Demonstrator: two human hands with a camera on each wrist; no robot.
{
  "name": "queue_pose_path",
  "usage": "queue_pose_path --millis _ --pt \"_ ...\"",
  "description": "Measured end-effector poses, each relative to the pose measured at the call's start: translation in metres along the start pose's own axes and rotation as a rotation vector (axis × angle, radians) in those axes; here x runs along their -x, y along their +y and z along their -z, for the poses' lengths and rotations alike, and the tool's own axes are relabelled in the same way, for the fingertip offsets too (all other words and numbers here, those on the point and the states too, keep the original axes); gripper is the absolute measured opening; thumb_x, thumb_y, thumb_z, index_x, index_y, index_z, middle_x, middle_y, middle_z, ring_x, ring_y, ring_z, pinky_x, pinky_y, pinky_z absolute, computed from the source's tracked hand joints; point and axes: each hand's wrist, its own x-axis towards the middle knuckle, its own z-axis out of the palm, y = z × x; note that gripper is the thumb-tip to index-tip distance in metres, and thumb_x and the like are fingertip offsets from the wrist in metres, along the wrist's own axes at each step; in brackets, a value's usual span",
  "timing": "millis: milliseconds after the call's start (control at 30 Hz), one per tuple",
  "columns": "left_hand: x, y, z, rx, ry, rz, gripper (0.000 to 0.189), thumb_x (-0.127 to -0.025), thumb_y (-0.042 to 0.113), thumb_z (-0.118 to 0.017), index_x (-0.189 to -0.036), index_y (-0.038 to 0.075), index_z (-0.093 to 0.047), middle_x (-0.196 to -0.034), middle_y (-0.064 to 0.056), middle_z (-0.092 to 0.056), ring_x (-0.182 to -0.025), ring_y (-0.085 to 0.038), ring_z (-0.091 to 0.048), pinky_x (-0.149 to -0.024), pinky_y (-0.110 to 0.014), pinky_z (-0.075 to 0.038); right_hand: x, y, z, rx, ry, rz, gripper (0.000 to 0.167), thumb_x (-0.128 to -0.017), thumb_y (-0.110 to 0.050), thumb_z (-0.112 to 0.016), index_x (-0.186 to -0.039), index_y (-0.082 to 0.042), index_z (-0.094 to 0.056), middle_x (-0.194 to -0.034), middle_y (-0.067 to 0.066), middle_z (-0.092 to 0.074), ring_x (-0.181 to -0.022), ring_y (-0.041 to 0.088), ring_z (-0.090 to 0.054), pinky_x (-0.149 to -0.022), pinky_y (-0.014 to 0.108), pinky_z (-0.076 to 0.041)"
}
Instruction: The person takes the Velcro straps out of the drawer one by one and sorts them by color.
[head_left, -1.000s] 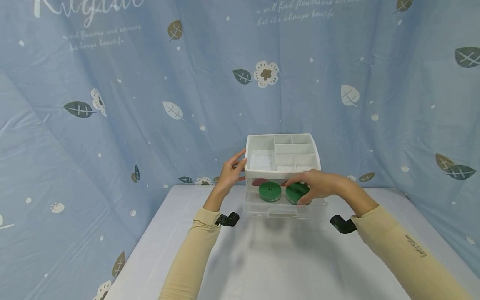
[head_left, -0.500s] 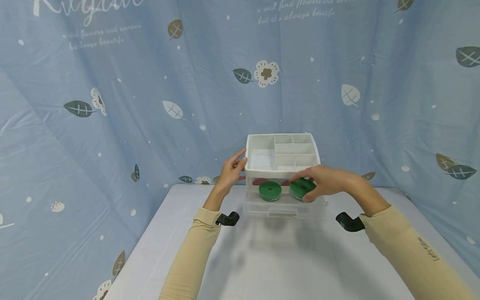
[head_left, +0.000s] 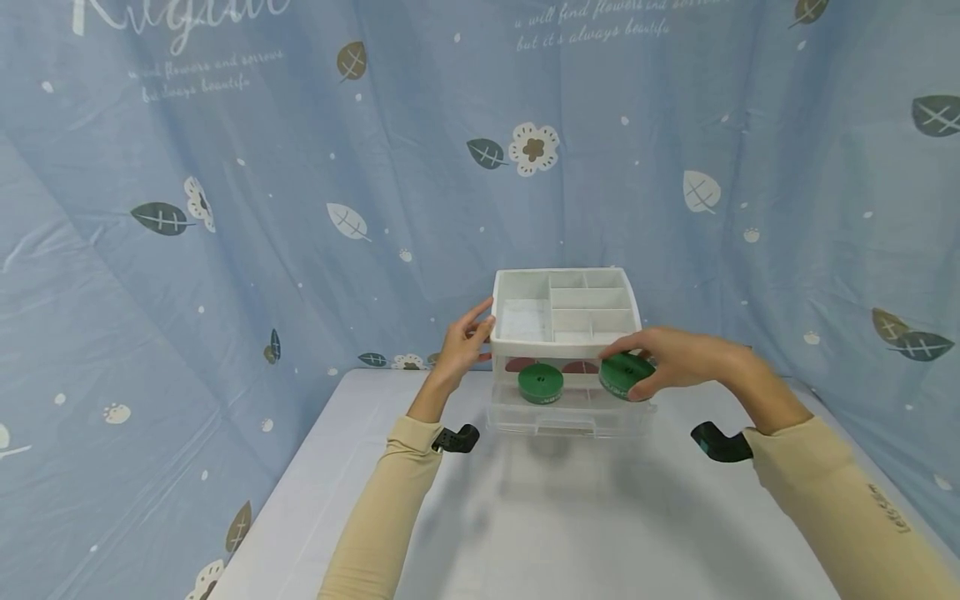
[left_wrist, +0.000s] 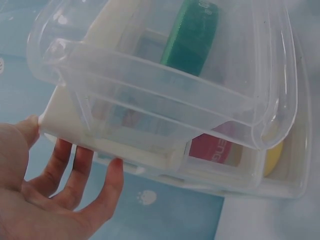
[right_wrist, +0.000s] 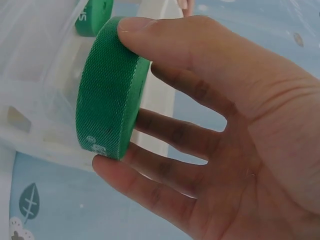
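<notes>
Blue leaf-print curtain (head_left: 420, 208) behind, white table (head_left: 555, 533) below, seen widest from the head. White organizer (head_left: 562, 348) on the table, top tray divided into compartments; clear drawer (head_left: 517, 419) pulled out at its front. Right hand (head_left: 678, 358) pinches a green roll (head_left: 624, 377) at the drawer's right end, thumb on one side, fingertips on the other; can't tell if the roll touches the drawer floor. Left hand (head_left: 459, 350) braces the organizer's left side, fingers spread apart; head view hides part of their contact, left wrist view shows thumb and fingertips on the white edge. Held roll: flat, thick disc, small center hole from the head; right wrist view adds woven texture on the rim and white lettering, partly covered by a finger, unreadable. Second green roll (head_left: 540, 383) sits in the drawer, left of the held one, cut off at top in the right wrist view. Dark red discs (head_left: 520, 365) behind, half hidden; left wrist view gives "ENG" on one, plus a yellow piece (left_wrist: 273, 159), mostly covered, blurry through plastic.
</notes>
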Motion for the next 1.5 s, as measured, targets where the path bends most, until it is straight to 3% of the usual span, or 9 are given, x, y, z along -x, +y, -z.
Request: queue_pose_path --millis 167,567,733,1000,1233,1500 --pt "0.0 0.0 0.0 -0.015 0.004 0.002 0.046 -0.104 0.035 -0.048 -0.149 0.038 -0.041 -0.122 -0.019 -0.058 -0.099 -0.022 -0.06 -0.088 -0.044 -0.06 0.007 0.007 0.002 0.001 0.026 -0.017 0.063 -0.082 -0.028 -0.081 -0.137 -0.009 -0.057 -0.123 0.01 -0.063 -0.108 0.03 -0.061 -0.08 0.034 -0.058" --pt "0.0 0.0 0.0 -0.016 0.001 0.001 0.046 -0.104 0.036 -0.048 -0.149 0.038 -0.04 -0.125 -0.02 -0.058 -0.101 -0.024 -0.06 -0.089 -0.044 -0.06 0.027 0.032 0.007 -0.054 0.092 -0.024 0.064 -0.082 -0.027 -0.08 -0.137 -0.006 -0.056 -0.123 0.011 -0.062 -0.111 0.036 -0.059 -0.075 0.032 -0.056" --pt "0.0 0.0 0.001 -0.013 -0.001 -0.002 0.047 -0.104 0.036 -0.048 -0.15 0.038 -0.039 -0.125 -0.019 -0.058 -0.1 -0.023 -0.06 -0.089 -0.043 -0.06 0.029 0.047 0.004 -0.052 0.112 -0.032 0.063 -0.082 -0.026 -0.08 -0.136 -0.006 -0.056 -0.12 0.009 -0.063 -0.104 0.028 -0.061 -0.075 0.032 -0.057" --pt "0.0 0.0 0.002 0.005 -0.024 0.014 0.049 -0.103 0.037 -0.048 -0.151 0.036 -0.037 -0.131 -0.021 -0.055 -0.102 -0.022 -0.059 -0.094 -0.048 -0.058 0.024 0.081 -0.018 -0.051 0.113 -0.06 0.061 -0.082 -0.026 -0.08 -0.133 0.0 -0.057 -0.117 0.013 -0.065 -0.095 0.022 -0.062 -0.07 0.029 -0.056" --pt "0.006 0.018 0.004 0.009 -0.072 0.058 0.052 -0.106 0.028 -0.044 -0.156 0.026 -0.03 -0.139 -0.026 -0.049 -0.103 -0.022 -0.058 -0.098 -0.052 -0.054 0.016 0.104 -0.042 -0.06 0.129 -0.082 0.063 -0.082 -0.027 -0.08 -0.133 0.002 -0.056 -0.117 0.017 -0.063 -0.096 0.025 -0.06 -0.071 0.033 -0.057" --pt "-0.001 0.002 0.001 -0.003 -0.017 0.043 0.047 -0.103 0.039 -0.048 -0.149 0.042 -0.038 -0.134 -0.017 -0.056 -0.105 -0.024 -0.059 -0.093 -0.046 -0.058 0.01 0.118 -0.061 -0.05 0.165 -0.128 0.063 -0.081 -0.028 -0.081 -0.131 0.002 -0.058 -0.119 0.021 -0.061 -0.098 0.029 -0.06 -0.077 0.043 -0.06"
